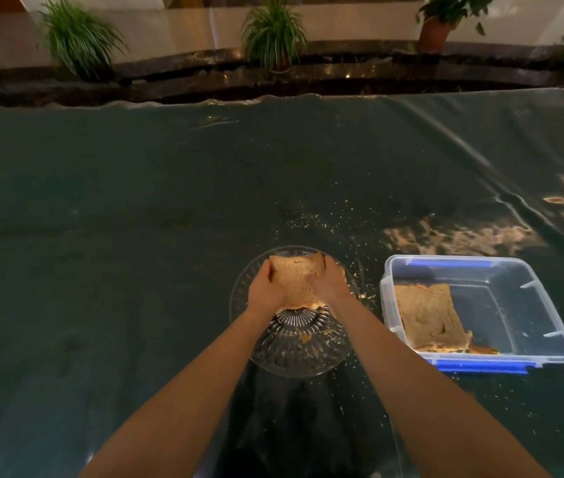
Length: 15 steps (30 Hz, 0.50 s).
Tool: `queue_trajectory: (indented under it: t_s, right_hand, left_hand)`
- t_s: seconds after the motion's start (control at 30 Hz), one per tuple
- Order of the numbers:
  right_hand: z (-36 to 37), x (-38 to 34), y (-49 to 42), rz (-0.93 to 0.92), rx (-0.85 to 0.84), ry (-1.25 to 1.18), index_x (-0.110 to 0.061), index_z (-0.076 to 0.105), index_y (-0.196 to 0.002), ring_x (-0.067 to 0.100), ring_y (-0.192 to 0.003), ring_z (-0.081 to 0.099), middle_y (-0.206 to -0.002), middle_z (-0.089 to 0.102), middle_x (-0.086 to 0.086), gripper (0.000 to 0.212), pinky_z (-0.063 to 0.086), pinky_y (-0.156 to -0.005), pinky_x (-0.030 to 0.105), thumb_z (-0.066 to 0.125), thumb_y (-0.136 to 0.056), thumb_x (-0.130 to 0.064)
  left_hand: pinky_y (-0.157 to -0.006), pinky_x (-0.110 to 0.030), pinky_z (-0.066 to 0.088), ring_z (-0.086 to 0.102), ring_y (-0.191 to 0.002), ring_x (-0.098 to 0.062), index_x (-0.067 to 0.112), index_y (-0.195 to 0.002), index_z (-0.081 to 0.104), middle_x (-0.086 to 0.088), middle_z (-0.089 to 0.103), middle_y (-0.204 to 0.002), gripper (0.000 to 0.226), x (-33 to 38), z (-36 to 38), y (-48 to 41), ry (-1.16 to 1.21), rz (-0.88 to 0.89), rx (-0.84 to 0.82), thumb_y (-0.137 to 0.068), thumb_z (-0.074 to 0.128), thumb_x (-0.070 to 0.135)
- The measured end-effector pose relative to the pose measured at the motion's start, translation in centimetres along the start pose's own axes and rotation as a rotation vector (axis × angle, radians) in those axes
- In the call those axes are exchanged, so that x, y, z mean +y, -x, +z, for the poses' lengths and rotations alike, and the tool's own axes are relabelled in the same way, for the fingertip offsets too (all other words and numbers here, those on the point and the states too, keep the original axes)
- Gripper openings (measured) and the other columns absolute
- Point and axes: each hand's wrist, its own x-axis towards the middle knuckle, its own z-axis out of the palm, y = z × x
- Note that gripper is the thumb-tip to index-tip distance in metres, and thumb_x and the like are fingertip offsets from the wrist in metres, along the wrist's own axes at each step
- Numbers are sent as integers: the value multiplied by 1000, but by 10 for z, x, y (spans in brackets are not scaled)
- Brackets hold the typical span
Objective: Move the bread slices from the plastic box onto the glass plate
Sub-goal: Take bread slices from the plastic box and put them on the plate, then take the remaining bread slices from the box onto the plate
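A brown bread slice (293, 277) is held over the far half of the ribbed glass plate (294, 357). My left hand (265, 289) grips its left edge and my right hand (330, 282) grips its right edge. I cannot tell whether the slice touches the plate. To the right stands the clear plastic box (501, 270) with blue clips. A stack of bread slices (427, 315) leans against the box's left wall. Crumbs lie on the plate's near half.
The table is covered with a dark, shiny plastic sheet (135, 236). Crumbs are scattered around the plate and box. Potted plants (273, 32) stand on a ledge beyond the table's far edge.
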Motion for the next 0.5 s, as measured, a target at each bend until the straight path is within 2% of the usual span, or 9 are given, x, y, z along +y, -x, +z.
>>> queue_trajectory:
  t_s: [0.17,0.23,0.3,0.43,0.5]
  right_hand:
    - [-17,-2,2,-6,-23,44,-10,35,-140,36,-130,42,-142,42,16,65,38,-107,50,61,-85,-32]
    - [-33,-5,5,-22,-72,95,-9,34,-141,32,-126,47,-141,45,16,67,41,-103,42,57,-86,-41]
    - [-52,-10,7,-32,-116,149,-10,32,-142,28,-116,53,-141,46,15,69,43,-90,34,54,-87,-45]
    - [-102,-18,14,-48,-131,144,-10,37,-140,30,-121,53,-142,47,15,67,45,-101,39,58,-85,-43]
    - [-132,-17,20,-35,-138,88,-10,42,-136,28,-113,58,-134,53,13,60,51,-93,37,60,-86,-39]
  left_hand:
    - [-108,-43,43,49,-131,-30,11,-136,49,-12,56,-138,53,12,-2,7,-175,98,52,-85,46,-2]
    - [-117,-40,31,34,-142,-30,7,-146,35,-15,42,-150,61,21,-1,9,-297,156,55,-87,45,-2]
    - [-119,-37,21,24,-147,-30,4,-150,27,-16,33,-155,63,35,0,14,-346,205,59,-89,45,-1]
    - [-116,-38,27,35,-140,-30,5,-146,35,-16,43,-148,55,73,11,31,-280,276,65,-92,45,8]
    - [-113,-39,34,45,-134,-29,7,-145,39,-15,48,-144,52,91,23,39,-198,265,31,-93,46,10]
